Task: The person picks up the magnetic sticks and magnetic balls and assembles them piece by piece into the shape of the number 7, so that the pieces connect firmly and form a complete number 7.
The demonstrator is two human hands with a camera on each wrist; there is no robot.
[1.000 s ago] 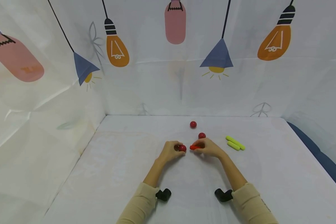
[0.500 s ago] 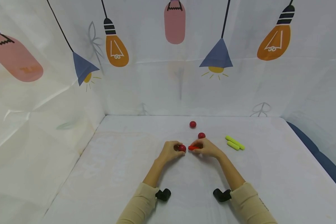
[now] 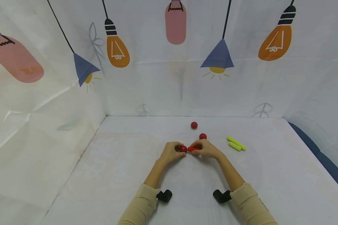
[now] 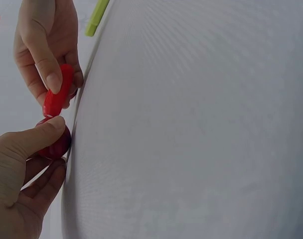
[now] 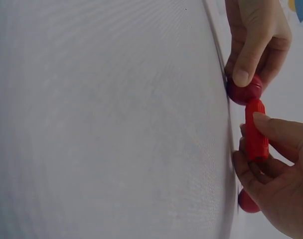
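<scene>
My left hand [image 3: 170, 152] holds a dark red ball [image 3: 183, 149] between thumb and fingers, low over the white table. From the other side, my right hand [image 3: 209, 149] pinches a short bright red stick [image 3: 191, 149] lengthwise. The stick's end meets the ball, as both wrist views show. In the left wrist view the thumb lies on top of the ball [image 4: 57, 145] and the stick [image 4: 58, 92] rises from it at a tilt. Ridges run along the stick [image 5: 256, 132] in the right wrist view.
Just behind my right hand lies another red ball [image 3: 202, 136], with one more ball [image 3: 194, 125] farther back. Two yellow-green sticks, a longer one [image 3: 231, 139] and a shorter one [image 3: 234, 146], lie side by side to the right. A lamp-printed white curtain [image 3: 157, 84] closes off the table's back.
My right hand has moved slightly left with the red stick, closing the gap between its end and the ball. My left hand and the ball have stayed nearly in place.
</scene>
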